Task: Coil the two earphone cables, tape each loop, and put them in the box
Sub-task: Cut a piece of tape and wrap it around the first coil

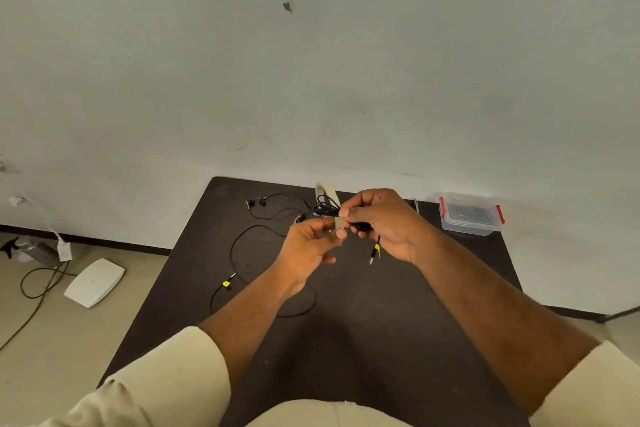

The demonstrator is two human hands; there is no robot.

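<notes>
My right hand [384, 222] pinches a coiled black earphone cable [325, 206] above the dark table [346, 340]; its jack with a yellow tag [375, 251] dangles below the hand. My left hand [308, 246] holds a strip of pale tape [339, 224] at the coil. The tape roll [325, 189] stands behind the coil, partly hidden. The second black earphone cable [242, 243] lies uncoiled on the table to the left, earbuds [254, 203] at the far end and a yellow-tagged jack [227, 282] nearer me. The clear plastic box with red latches [471, 215] sits at the table's far right corner.
A pale wall rises right behind the table. On the floor at the left lie a white flat device [93, 282], a black cord [38, 288], a white plug [64, 250] and a spray bottle [20, 248].
</notes>
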